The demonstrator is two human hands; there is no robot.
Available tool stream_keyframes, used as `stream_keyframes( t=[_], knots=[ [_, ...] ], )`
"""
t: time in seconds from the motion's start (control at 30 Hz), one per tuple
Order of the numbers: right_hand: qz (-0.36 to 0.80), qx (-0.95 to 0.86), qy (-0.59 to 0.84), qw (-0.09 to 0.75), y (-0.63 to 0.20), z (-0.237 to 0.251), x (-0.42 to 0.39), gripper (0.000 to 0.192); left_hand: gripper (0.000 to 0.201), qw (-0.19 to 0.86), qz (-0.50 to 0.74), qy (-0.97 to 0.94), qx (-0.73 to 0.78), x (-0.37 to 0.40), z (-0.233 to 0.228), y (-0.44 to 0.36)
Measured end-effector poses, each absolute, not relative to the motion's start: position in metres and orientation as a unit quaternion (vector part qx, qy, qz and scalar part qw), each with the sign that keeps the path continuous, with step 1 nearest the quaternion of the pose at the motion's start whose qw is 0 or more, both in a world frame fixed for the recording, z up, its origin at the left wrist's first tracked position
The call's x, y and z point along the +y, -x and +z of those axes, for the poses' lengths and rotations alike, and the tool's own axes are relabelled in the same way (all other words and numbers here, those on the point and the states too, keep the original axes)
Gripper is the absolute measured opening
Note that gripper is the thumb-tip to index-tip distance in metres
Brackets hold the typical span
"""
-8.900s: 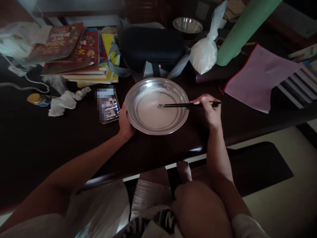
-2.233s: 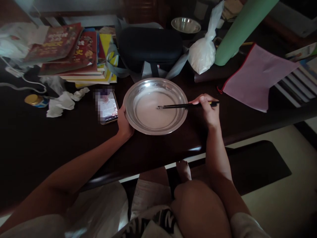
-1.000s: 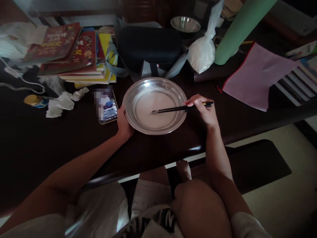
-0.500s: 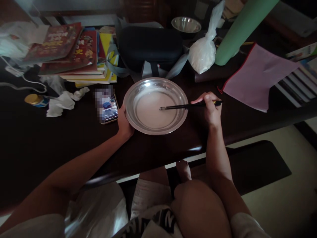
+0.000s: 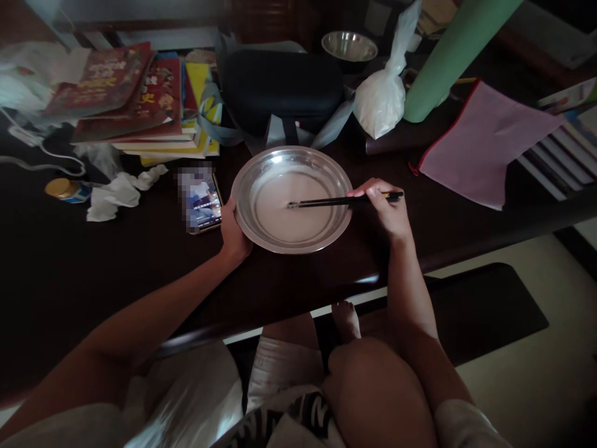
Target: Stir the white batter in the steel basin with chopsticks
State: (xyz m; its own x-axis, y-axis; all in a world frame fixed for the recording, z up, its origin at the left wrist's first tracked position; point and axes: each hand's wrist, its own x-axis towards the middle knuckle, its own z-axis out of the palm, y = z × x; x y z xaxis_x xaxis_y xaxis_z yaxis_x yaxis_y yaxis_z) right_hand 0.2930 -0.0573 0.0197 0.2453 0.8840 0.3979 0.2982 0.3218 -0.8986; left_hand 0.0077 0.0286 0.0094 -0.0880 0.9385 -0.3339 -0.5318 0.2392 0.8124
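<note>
A wide metal basin [image 5: 291,244] rests on the dark table, holding a pale, milky liquid [image 5: 303,221]. My left hand [image 5: 234,233] grips its left rim, the thumb at the edge and the other fingers mostly hidden beneath. In my right hand [image 5: 385,202] is a pair of dark chopsticks [image 5: 326,201], held over the basin's right rim. Their tips dip into the liquid near its middle. Just left of my left hand lies a phone [image 5: 203,202] with its screen lit, partly pixelated.
Behind the basin sit a black case [image 5: 283,87], a tied bag of white powder [image 5: 380,102] and a small metal bowl [image 5: 349,46]. Stacked books [image 5: 130,118], crumpled tissue [image 5: 114,198] and a small jar [image 5: 66,190] are left. A green cylinder [image 5: 448,68] and pink pouch [image 5: 485,143] lie right.
My right hand has moved left, closer to the basin, and the chopstick tips have shifted left through the liquid. The phone's picture has changed. My left hand keeps its hold on the rim.
</note>
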Motion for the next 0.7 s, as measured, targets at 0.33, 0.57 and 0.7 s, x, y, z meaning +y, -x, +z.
stream_keyframes(
  t=[0.33, 0.57, 0.7],
  knots=[
    [0.252, -0.563, 0.526, 0.585, -0.293, 0.02, -0.058, 0.037, 0.036, 0.644, 0.572, -0.217, 0.461, 0.027, 0.013, -0.008],
    [0.231, -0.544, 0.539, 0.599, -0.293, 0.021, -0.059, 0.043, 0.036, 0.64, 0.569, -0.21, 0.472, 0.028, 0.015, -0.009],
    [0.233, -0.561, 0.537, 0.585, -0.293, 0.021, -0.058, 0.037, 0.039, 0.636, 0.577, -0.212, 0.466, 0.028, 0.016, -0.009]
  ],
)
